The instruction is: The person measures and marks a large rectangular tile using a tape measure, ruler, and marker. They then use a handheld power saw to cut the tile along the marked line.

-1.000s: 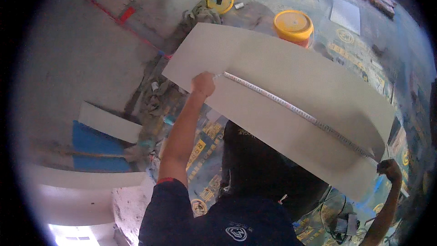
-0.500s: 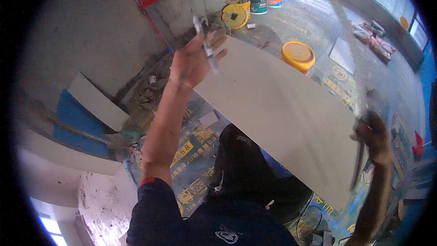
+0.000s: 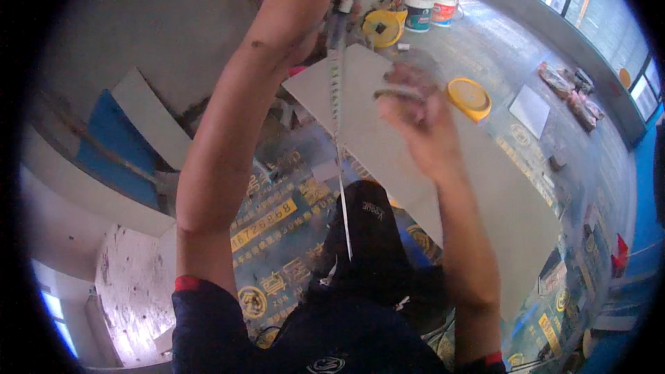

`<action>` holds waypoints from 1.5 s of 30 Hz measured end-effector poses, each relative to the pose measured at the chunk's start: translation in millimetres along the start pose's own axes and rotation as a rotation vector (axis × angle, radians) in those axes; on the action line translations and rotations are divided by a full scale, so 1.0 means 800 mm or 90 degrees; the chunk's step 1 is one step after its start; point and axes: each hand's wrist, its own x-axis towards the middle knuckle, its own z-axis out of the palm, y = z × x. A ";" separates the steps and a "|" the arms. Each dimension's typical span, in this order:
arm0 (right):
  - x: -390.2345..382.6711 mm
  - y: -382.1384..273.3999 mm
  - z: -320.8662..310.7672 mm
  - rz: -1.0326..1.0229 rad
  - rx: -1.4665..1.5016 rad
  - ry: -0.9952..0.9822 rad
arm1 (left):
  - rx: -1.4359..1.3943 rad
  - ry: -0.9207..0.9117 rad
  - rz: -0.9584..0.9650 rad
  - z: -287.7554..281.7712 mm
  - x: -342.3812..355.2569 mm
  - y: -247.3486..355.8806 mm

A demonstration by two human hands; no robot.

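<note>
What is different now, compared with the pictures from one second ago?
The metal ruler left the large grey tile; the left hand raised it so it hangs down. The right hand let go and moved inward. Tile, orange lid and buckets stayed.

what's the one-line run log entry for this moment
left hand: raised, gripping metal ruler | right hand: raised, blurred, beside ruler | large pale tile: on floor below | yellow lid: beyond tile

The left arm is reaching up through the middle of the frame, its hand [image 3: 305,0] closing its grip at the upper centre. The right hand [image 3: 415,121], blurred, is hanging right of centre, fingers curling, forearm rising from the lower right.
</note>
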 end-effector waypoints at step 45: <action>0.107 0.050 -0.298 0.151 -0.954 -0.211 | -0.290 -0.389 -0.761 -0.215 -0.294 -0.343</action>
